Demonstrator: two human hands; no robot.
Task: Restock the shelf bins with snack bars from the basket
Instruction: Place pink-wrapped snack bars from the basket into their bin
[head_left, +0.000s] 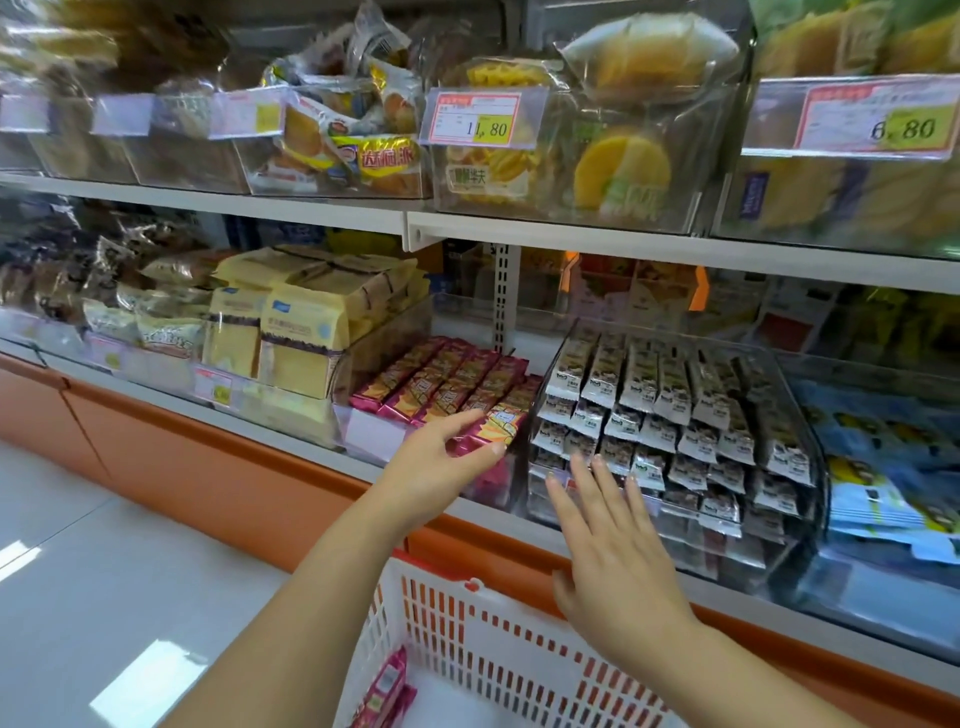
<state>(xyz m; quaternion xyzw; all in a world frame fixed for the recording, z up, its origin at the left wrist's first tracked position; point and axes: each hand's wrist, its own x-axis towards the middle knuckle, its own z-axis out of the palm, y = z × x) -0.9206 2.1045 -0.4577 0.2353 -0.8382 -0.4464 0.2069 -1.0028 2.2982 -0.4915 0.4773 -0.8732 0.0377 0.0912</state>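
Left hand (441, 460) grips pink snack bar (501, 423) at its fingertips.

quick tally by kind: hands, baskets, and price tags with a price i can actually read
hands: 2, left hand holding a pink snack bar, right hand open
baskets: 1, the white basket
readable price tags: 2, the 11.80 tag and the 6.80 tag
total: 5

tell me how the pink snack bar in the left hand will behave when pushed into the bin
The pink snack bar looks flat-sided, so it should slide, not roll. Its glossy wrapper is probably slippery on the stacked bars. The left hand pinches it with fingers only, so likely light.
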